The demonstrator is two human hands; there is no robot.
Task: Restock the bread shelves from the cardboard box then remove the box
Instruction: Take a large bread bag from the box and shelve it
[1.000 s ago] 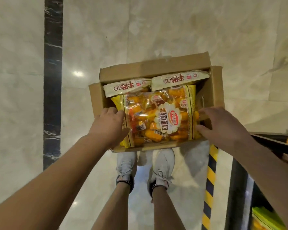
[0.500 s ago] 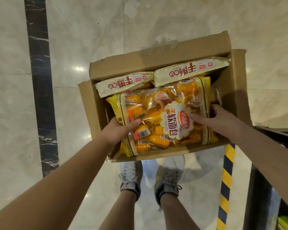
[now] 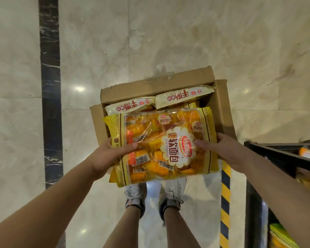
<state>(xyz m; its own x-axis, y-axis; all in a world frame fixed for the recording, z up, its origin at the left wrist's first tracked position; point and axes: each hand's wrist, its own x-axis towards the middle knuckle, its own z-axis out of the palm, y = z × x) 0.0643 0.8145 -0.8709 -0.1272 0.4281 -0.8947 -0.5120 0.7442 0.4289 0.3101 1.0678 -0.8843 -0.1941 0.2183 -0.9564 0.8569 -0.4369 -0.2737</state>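
1. Head view: bag (image 3: 161, 145) is held over box's (image 3: 157, 86) near edge, pinched at both ends by left hand (image 3: 106, 156) and right hand (image 3: 227, 151), thumbs on top.
2. Bag should be kept level and carried to shelf (image 3: 283, 154) at right, unsqueezed.

Shiny pale marble floor (image 3: 168, 33), dark stone stripe (image 3: 49, 86) down the left, yellow and black tape (image 3: 225, 203) on the right, small bright light spots (image 3: 79, 89)
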